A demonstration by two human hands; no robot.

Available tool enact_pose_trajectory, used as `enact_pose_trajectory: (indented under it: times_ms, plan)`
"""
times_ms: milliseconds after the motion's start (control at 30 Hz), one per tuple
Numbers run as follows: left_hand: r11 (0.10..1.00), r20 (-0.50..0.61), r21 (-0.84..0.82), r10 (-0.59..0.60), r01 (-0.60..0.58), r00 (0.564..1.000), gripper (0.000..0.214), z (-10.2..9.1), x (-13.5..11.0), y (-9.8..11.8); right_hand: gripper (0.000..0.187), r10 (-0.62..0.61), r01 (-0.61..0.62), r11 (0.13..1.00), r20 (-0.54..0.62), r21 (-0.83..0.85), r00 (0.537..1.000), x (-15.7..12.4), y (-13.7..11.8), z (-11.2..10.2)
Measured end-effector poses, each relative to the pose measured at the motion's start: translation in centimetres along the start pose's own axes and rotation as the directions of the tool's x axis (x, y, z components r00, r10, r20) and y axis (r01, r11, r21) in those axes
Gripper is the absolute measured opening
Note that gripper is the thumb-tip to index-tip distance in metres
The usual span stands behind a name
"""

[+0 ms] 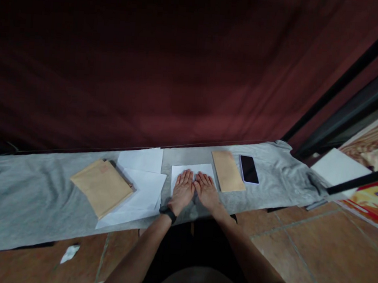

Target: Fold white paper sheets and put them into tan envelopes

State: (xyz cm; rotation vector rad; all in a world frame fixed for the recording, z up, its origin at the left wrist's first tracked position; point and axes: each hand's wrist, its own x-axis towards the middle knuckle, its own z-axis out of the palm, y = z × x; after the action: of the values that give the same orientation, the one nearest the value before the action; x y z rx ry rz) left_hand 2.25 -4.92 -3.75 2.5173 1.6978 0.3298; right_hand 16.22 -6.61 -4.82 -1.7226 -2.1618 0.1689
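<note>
My left hand (183,190) and my right hand (206,190) lie flat, side by side, fingers stretched out, pressing on a white sheet of paper (191,170) on the grey cloth (27,194). A black band is on my left wrist. Just right of the sheet lies a brown envelope (228,171), and beyond it a black phone (249,169). To the left is a stack of white sheets (144,186) with a pile of brown envelopes (102,187) on top.
A dark red curtain (149,68) hangs behind the cloth-covered surface. Brown floor tiles (298,254) lie below, with a crumpled white scrap (69,253). At the right are dark bars, a white board (339,167) and colourful printed material (372,199).
</note>
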Motion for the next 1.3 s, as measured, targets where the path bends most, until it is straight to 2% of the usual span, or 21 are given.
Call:
enact_pose_trajectory:
  times_ms: [167, 333, 433, 633, 733, 867, 933, 1133, 1300]
  plan:
    - [0.992, -0.012, 0.022, -0.127, 0.127, 0.992, 0.056, 0.4, 1.2, -1.6, 0.050, 0.055, -0.058, 0.994, -0.038, -0.096, 0.998, 1.3, 0.7, 0.6]
    - [0.980, -0.105, 0.019, -0.195, 0.198, 0.975, 0.058, 0.8, 1.0, -2.2, 0.054, 0.154, -0.168, 0.972, -0.094, -0.163, 0.984, 2.5, 1.0, 0.8]
    - [0.977, -0.183, -0.014, -0.210, 0.211, 0.961, 0.058, 1.2, -0.7, -1.9, 0.055, 0.220, -0.234, 0.957, -0.095, -0.169, 0.971, 3.3, 1.1, 0.3]
    - [0.977, -0.302, -0.029, -0.209, 0.211, 0.930, 0.063, 1.6, -5.9, -0.9, 0.053, 0.364, -0.364, 0.919, -0.028, -0.153, 0.931, 4.0, 0.5, -1.1]
    - [0.975, -0.330, -0.040, -0.218, 0.217, 0.918, 0.062, 1.5, -7.0, -0.6, 0.054, 0.389, -0.396, 0.910, -0.083, -0.119, 0.918, 3.3, 0.2, -1.0]
    - [0.968, -0.288, -0.080, -0.252, 0.239, 0.924, 0.062, 1.0, -7.0, -0.4, 0.055, 0.369, -0.387, 0.922, -0.235, -0.035, 0.899, 2.0, 0.3, -0.1]
    - [0.966, -0.277, -0.094, -0.259, 0.242, 0.925, 0.063, 0.8, -6.9, -0.3, 0.055, 0.373, -0.384, 0.923, -0.271, 0.012, 0.887, 1.7, 0.6, 0.2]
    - [0.972, -0.311, -0.068, -0.234, 0.224, 0.921, 0.065, 0.7, -7.0, -0.2, 0.042, 0.440, -0.397, 0.896, -0.283, 0.198, 0.852, 1.4, 1.9, 0.4]
    - [0.974, -0.322, -0.030, -0.223, 0.226, 0.920, 0.062, 0.8, -7.2, -0.3, 0.025, 0.444, -0.377, 0.882, -0.229, 0.283, 0.866, 1.5, 2.8, -0.2]
